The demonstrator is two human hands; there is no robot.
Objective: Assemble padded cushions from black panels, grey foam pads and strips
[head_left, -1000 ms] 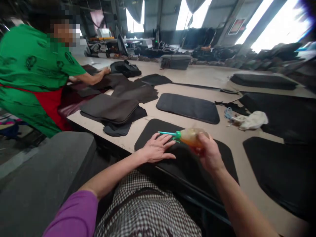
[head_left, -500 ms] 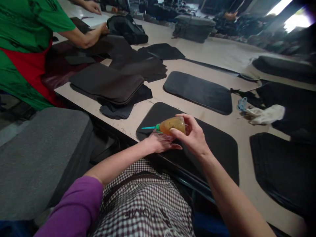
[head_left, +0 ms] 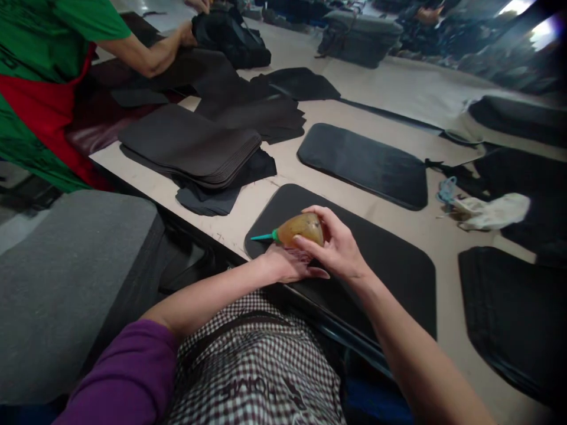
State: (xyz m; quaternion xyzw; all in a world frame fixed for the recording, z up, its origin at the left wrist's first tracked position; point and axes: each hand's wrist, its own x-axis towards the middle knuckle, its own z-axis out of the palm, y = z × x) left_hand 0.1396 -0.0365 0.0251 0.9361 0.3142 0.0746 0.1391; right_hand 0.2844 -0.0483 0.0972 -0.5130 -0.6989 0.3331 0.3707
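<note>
My right hand (head_left: pixel 334 245) is closed around a squeeze bottle (head_left: pixel 301 229) of amber liquid with a green cap and thin green nozzle. The bottle lies on its side in the air, its nozzle pointing left and a little down over the left end of a black rounded panel (head_left: pixel 381 260). Flat on the panel's near edge rests my left hand (head_left: pixel 290 264), thumb stretched out to the right. Its other fingers are partly hidden beneath the bottle. The panel lies on the table along its front edge.
A stack of dark panels (head_left: pixel 190 141) lies left, another black panel (head_left: pixel 361 165) beyond mine. White cloth (head_left: pixel 494 211) and black pieces (head_left: pixel 509 313) are at right. A grey stack (head_left: pixel 80 265) stands beside me. A co-worker in green (head_left: pixel 66 41) handles a black bag (head_left: pixel 230 38).
The squeeze bottle has shifted slightly left and its nozzle has dipped towards the panel. My left hand stays on the panel. One of the co-worker's hands has moved nearer the black bag.
</note>
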